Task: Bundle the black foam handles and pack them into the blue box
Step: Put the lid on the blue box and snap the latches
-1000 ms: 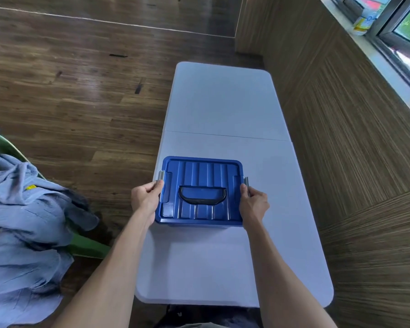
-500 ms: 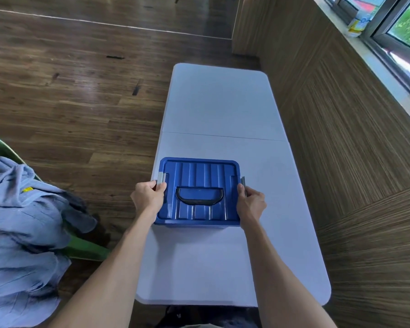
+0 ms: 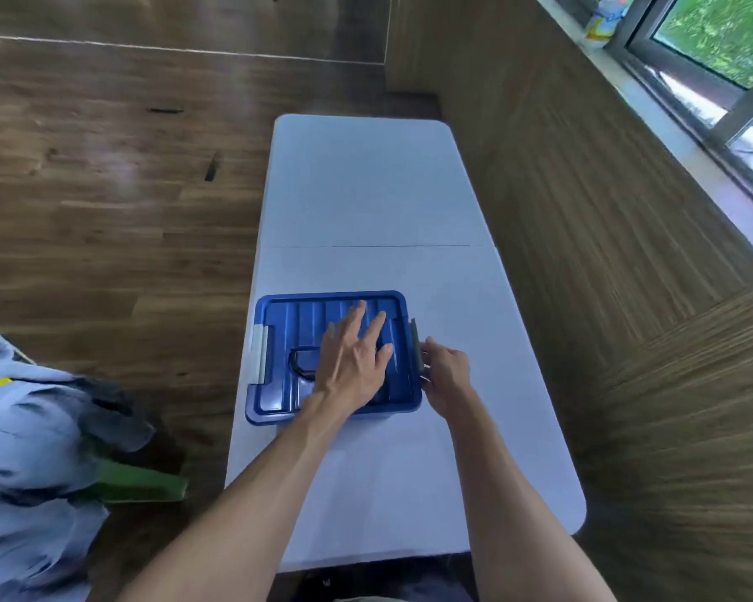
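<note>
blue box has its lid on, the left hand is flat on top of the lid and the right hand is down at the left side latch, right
Not quite. In the head view the right hand is at the right side latch, not the left one. The rest holds: the blue box has its lid on and the left hand lies flat on top.

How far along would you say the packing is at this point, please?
Done: nothing visible; no foam handles in view. In hand: the left hand lies flat on the blue box lid while the right hand grips its side latch. Left: bundling and packing.
</note>
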The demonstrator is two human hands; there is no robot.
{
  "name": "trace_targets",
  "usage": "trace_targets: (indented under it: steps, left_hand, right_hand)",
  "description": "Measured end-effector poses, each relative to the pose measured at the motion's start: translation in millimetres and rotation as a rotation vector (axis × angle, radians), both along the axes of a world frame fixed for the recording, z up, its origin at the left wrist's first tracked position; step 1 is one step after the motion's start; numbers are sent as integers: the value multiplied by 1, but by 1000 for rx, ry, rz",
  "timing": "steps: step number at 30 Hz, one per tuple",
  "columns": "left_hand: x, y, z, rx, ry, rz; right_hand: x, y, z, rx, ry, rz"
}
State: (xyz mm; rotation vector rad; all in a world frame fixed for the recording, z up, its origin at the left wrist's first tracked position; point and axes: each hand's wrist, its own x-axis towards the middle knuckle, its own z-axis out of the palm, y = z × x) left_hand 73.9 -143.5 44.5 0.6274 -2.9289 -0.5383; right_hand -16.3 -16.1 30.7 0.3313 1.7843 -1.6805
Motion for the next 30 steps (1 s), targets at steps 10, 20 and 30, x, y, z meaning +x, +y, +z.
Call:
trace_targets:
  steps: [10,20,30]
  left_hand:
    - [-3,11,-28,-117,-41,-29]
    - [-3,12,-32,-137,-33,-7]
    - [-3,9,-32,-94,-24,-22]
  right_hand:
    - [-3,9,8,-168,-109,102]
    - [-9,-4,8,49,39,157]
    - [-13,-8,17,409,302,364]
